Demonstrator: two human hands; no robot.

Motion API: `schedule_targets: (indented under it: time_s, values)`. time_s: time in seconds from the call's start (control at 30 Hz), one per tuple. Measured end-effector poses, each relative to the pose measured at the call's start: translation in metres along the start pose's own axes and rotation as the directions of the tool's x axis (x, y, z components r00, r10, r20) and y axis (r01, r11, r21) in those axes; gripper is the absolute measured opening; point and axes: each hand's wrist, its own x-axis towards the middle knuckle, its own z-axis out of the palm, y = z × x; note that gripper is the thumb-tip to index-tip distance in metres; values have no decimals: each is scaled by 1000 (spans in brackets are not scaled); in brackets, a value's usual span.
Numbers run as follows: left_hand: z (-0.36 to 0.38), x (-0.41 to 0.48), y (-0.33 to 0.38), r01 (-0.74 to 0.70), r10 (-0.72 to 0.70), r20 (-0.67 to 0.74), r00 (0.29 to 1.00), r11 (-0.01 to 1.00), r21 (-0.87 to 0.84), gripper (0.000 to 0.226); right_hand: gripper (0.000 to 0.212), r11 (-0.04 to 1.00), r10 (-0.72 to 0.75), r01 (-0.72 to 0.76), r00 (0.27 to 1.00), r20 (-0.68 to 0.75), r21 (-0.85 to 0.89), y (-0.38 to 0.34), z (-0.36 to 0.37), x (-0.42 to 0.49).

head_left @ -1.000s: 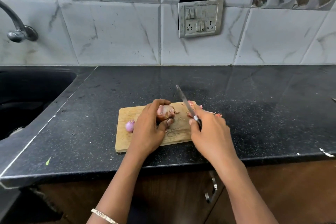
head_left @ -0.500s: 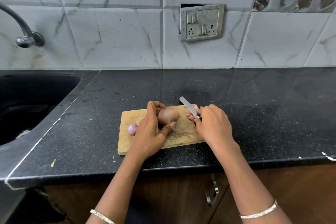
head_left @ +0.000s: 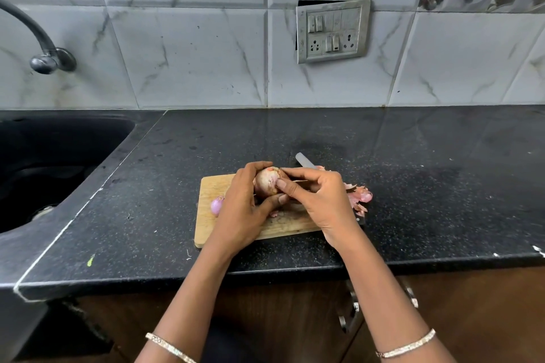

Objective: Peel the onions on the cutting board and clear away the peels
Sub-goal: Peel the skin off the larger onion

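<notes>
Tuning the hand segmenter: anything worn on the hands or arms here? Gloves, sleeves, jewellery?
No gloves: the left hand and right hand are bare, and no sleeves show. Each wrist carries one thin, silver-coloured bangle: the left bangle and the right bangle. No watch is visible.

Two onions are in sight: one larger onion (head_left: 267,181) and one small onion (head_left: 216,205). There is one cutting board (head_left: 212,186), one knife (head_left: 303,160) and one loose heap of peels (head_left: 359,196). Two grips show, the left grip (head_left: 241,215) and the right grip (head_left: 321,203), and two bracelets, a left bracelet (head_left: 168,346) and a right bracelet (head_left: 407,348). There is also one tabletop (head_left: 413,171), one sink (head_left: 59,141), one tap (head_left: 44,47) and one switch plate (head_left: 333,31)
</notes>
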Motion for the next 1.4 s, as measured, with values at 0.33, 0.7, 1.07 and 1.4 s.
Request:
schedule_targets:
  time_s: [0.33, 0.7, 1.07, 1.4]
  values:
    - [1, 1, 1, -28, 27, 11, 1000, 998, 62, 59, 8, 978, -114, 73, 971, -208, -194, 4, 5, 1]
    - [0, -2, 5, 25, -24, 75, 997, 1000, -15, 56, 25, 725, -443, 56, 801, -402, -687, -16, -3, 0]
    - [-2, -2, 7, 7, -6, 32, 999, 998, -57, 51, 20, 827, -341, 220, 928, -150, -517, -36, -8, -1]
    - [-4, -2, 10, 70, -74, -21, 997, 985, -156, 64, 37, 998, 32, -39, 989, 145, 42, -5, -2, 3]
